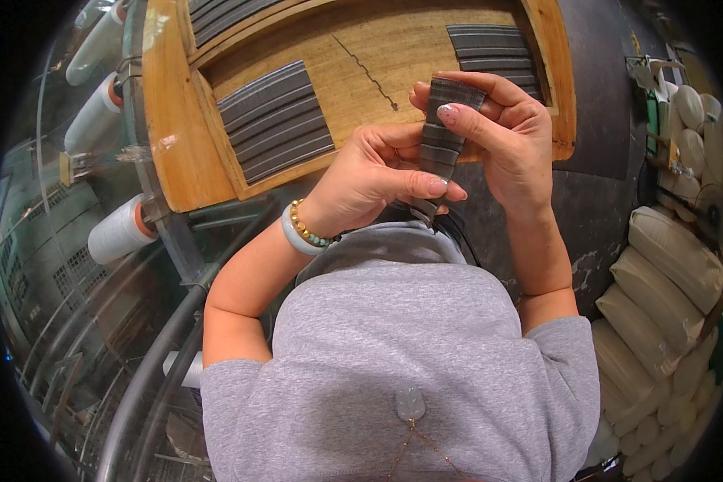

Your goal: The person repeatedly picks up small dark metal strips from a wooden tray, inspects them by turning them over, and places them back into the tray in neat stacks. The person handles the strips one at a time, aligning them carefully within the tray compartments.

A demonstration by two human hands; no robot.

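Observation:
A dark grey strip of thin stacked pieces (pixel 441 141) is held upright before my chest, its lighter crosswise bands showing. My right hand (pixel 506 129) grips its upper end, thumb across the near face and fingers behind. Lower down, my left hand (pixel 391 175) pinches the same strip between thumb and fingers. Beyond my hands lies a wooden tray (pixel 196 150) with raised edges. At its left sits a block of dark, light-striped pieces (pixel 277 123); a similar striped block (pixel 494 51) is at its right, partly hidden by my right hand.
White thread cones (pixel 120 229) with orange ends stand on a metal frame at left. Curved metal rails (pixel 156 349) run beside my left arm. Filled pale sacks (pixel 657 307) are piled on the right. A dark surface (pixel 599 90) extends right of the tray.

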